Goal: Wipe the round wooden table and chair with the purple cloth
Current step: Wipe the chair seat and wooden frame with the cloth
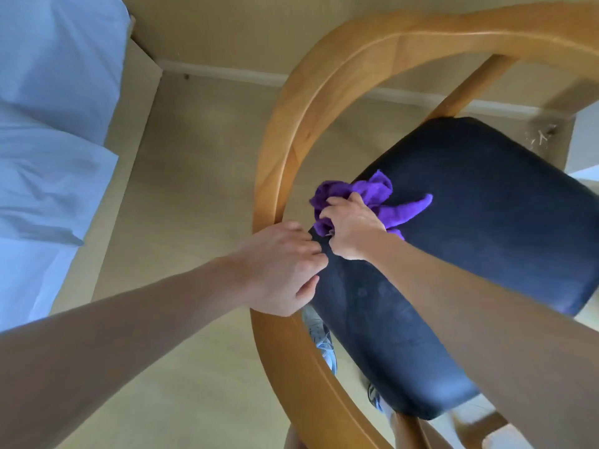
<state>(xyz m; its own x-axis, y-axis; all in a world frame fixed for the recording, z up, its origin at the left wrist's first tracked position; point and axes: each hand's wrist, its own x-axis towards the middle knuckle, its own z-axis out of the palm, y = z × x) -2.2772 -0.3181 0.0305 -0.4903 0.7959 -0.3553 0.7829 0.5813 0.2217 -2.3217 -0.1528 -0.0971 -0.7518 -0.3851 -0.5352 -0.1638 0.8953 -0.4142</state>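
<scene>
I look down on a chair with a curved light-wood frame (285, 150) and a dark padded seat (486, 222). A crumpled purple cloth (372, 196) lies on the seat's near-left corner. My right hand (351, 228) grips the cloth from above, with fingers curled into it. My left hand (282, 270) rests on the wooden frame rail at the seat's edge, its fingers bent over the rail and touching the seat. The round table is not in view.
A bed with pale blue sheets (55, 124) fills the left side. Beige floor (181, 189) lies between bed and chair, with a white baseboard (227, 72) along the far wall. My shoes (324, 345) show under the chair.
</scene>
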